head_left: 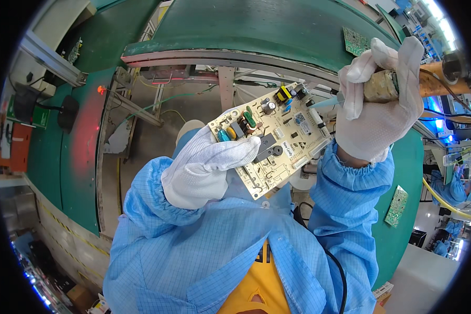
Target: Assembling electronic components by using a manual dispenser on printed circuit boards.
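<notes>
My left hand [204,170], in a white ribbed glove, grips the left edge of a beige circuit board [272,177], its thumb and fingers closed on it. The board is tilted in front of my chest. On its upper side sit capacitors, a yellow-and-black transformer [283,94], a green coil [248,119] and white connectors [315,116]. My right hand [374,110], also gloved, is wrapped round a glue dispenser with a worn beige body [380,87]. Its pale blue tapered nozzle [327,102] points left at the board's upper right edge; whether the tip touches cannot be told.
A green conveyor belt [235,26] with a metal rail runs across the far side, carrying a green circuit board [355,42]. Another board [396,206] lies on the green surface to my right. At left stand a green bench [81,152] and a black-based stand [68,112].
</notes>
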Motion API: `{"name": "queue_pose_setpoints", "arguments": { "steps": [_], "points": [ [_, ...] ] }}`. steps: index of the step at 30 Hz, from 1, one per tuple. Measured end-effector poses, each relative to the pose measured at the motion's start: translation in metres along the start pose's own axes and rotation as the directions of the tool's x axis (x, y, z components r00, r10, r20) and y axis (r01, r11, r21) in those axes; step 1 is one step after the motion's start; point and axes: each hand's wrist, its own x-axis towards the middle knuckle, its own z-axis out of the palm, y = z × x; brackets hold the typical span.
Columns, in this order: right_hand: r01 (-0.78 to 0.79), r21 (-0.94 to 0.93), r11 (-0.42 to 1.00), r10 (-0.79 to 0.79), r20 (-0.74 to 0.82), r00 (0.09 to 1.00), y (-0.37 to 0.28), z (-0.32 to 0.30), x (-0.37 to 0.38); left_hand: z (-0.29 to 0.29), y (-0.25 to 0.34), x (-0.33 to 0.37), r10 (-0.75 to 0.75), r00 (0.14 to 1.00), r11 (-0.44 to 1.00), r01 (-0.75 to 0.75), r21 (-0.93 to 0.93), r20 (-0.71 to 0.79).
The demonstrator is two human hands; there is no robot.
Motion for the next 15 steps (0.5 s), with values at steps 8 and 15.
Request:
{"name": "queue_pose_setpoints", "arguments": {
  "steps": [8, 15],
  "points": [
    [0.244, -0.430, 0.869, -0.184, 0.176, 0.967, -0.014, 0.007, 0.004, 0.003, 0.001, -0.003, -0.026, 0.999, 0.995, 0.022, -0.101, -0.041],
    [0.024, 0.265, 0.964, -0.049, 0.089, 0.995, -0.007, 0.007, 0.002, 0.001, 0.005, -0.001, -0.056, 0.998, 0.979, 0.046, -0.200, -0.042]
  ]
}}
